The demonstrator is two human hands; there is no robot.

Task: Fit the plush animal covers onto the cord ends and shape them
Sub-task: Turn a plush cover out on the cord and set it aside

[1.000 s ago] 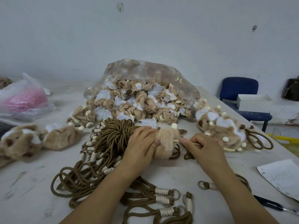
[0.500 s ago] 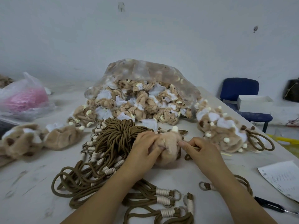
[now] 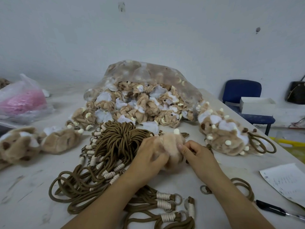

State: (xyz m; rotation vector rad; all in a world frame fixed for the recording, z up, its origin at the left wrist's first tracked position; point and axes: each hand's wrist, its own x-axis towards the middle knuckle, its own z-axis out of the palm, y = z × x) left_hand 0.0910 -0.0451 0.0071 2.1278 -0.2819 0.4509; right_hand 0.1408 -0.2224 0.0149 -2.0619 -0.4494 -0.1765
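Step in hand: you look to be partway through fitting 1 plush cover [image 3: 171, 144] onto a cord end, with shaping not yet begun.
Left hand: your left hand [image 3: 148, 154] has its fingers curled round the cover's left side, gripping the fur.
Right hand: your right hand [image 3: 199, 154] is curled tight, thumb and forefinger pinching into the cover's right edge. Whether anything else sits in that pinch, I cannot tell.
Cover: it is between your 2 hands, just above the table [image 3: 33, 187], at the near right edge of the cord bundle [image 3: 118, 142].
Cord end: hidden inside the fur, so how deep it sits is unclear.
Next move: likely work the cover further down the cord, keeping the left grip firm while the right feeds. Then plump the fur into shape.
Supply: the bag of covers [image 3: 140, 100] lies behind the bundle.
Finished pile: fitted pieces [image 3: 227, 136] lie to your right, near the table edge.
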